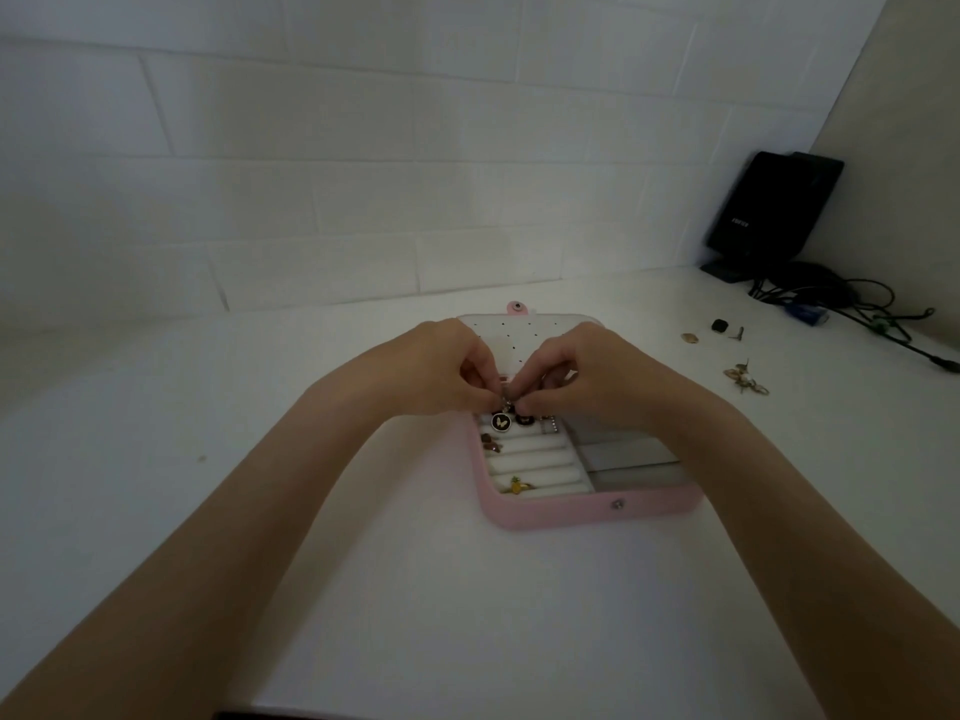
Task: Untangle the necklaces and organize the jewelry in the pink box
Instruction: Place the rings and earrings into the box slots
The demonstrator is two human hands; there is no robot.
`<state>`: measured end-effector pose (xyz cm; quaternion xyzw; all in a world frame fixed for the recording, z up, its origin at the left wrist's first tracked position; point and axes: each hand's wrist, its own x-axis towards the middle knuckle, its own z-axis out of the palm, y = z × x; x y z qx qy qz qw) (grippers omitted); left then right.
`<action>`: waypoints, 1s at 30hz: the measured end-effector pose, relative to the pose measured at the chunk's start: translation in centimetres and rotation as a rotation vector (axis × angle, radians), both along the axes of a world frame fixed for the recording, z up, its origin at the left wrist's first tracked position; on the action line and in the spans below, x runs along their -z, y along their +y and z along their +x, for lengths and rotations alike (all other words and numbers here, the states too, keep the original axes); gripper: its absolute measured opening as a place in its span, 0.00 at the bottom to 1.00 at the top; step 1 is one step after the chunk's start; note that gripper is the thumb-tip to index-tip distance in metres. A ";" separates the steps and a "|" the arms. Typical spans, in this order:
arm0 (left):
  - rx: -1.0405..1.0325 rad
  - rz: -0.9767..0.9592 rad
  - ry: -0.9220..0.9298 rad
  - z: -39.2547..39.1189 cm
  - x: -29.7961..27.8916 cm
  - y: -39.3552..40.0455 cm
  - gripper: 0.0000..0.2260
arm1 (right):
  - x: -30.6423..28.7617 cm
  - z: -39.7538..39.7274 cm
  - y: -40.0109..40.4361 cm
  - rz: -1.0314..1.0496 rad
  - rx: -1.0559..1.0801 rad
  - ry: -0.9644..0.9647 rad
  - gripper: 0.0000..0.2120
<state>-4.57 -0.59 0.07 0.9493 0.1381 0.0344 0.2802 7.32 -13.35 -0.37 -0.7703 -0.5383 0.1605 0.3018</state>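
Observation:
The pink jewelry box [561,513] lies open on the white table, its lid [511,330] with small holes folded back. My left hand [439,368] and my right hand [576,371] meet over the box's middle, fingertips pinching a thin necklace chain [506,402]. Round black pendants [501,421] hang just below the fingers. In the ring rolls sit a yellow pineapple ring [517,485] and a brownish piece [489,443]. The chain itself is mostly hidden by my fingers.
Loose gold earrings [745,379] and small bits [719,327] lie on the table to the right. A black speaker [769,205] with cables [852,304] stands in the far right corner. A white tiled wall runs behind the box.

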 end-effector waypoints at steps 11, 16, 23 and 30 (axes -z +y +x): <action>0.004 -0.038 -0.003 -0.1 0.0 0.3 0.06 | -0.2 0.1 0.2 -0.033 -0.016 -0.047 0.06; 0.005 -0.062 -0.032 -0.3 -0.4 0.8 0.06 | -0.2 0.0 0.1 -0.012 -0.006 -0.040 0.06; 0.055 -0.089 -0.021 -0.1 -0.1 0.4 0.08 | -0.4 -0.1 0.0 -0.018 -0.005 -0.016 0.08; 0.056 -0.118 -0.042 0.2 0.3 0.6 0.06 | -0.5 -0.2 0.2 -0.050 0.002 -0.068 0.09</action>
